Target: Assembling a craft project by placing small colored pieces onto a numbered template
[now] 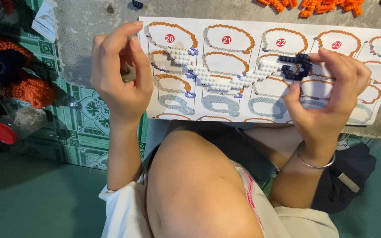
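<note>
White beaded strip (219, 75) | left hand (122, 75) raised, pinching one end | right hand (327, 94) pinching dark end

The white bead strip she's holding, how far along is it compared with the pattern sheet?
Done: a long white bead strip hangs between both hands, with a dark blue loop joined at its right end. In hand: the right hand pinches that loop, the left hand holds the other end. Left: the pattern sheet shows orange edging, which the strip lacks; orange pieces lie loose above.
</note>
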